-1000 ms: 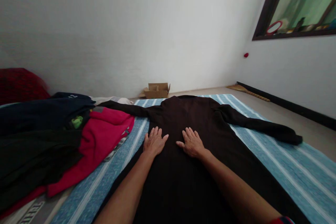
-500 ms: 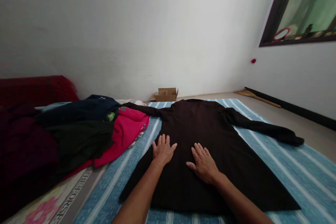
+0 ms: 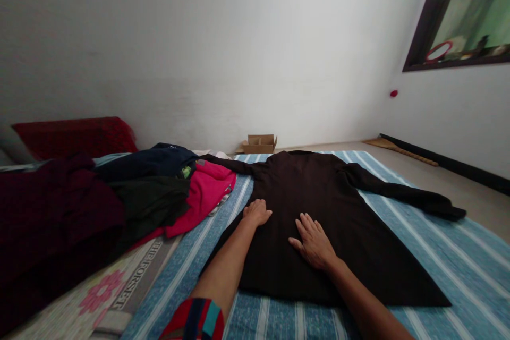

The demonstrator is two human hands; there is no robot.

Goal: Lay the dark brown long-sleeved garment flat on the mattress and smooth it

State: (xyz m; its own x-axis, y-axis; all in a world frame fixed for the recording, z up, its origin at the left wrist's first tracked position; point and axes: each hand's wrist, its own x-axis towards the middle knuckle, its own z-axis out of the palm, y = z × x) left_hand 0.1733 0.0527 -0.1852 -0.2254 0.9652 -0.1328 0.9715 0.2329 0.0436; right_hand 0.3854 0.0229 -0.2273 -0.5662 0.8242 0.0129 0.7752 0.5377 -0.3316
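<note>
A dark brown long-sleeved garment (image 3: 319, 196) lies spread flat on a blue striped mat (image 3: 446, 255), sleeves out to both sides. My left hand (image 3: 257, 211) rests on the garment's left edge with its fingers curled down onto the cloth. My right hand (image 3: 313, 241) lies flat and open on the middle of the garment, fingers stretched forward.
A heap of clothes lies to the left: a pink piece (image 3: 199, 196), dark navy (image 3: 155, 162), black (image 3: 151, 202) and maroon (image 3: 51, 207) ones. A red cushion (image 3: 75, 135) sits behind. A small cardboard box (image 3: 260, 144) stands by the far wall. A window (image 3: 466, 10) is upper right.
My left hand has slid forward toward the garment's left edge and its fingers have curled. The right hand stays flat. The view has shifted back and left, showing more of the clothes heap.
</note>
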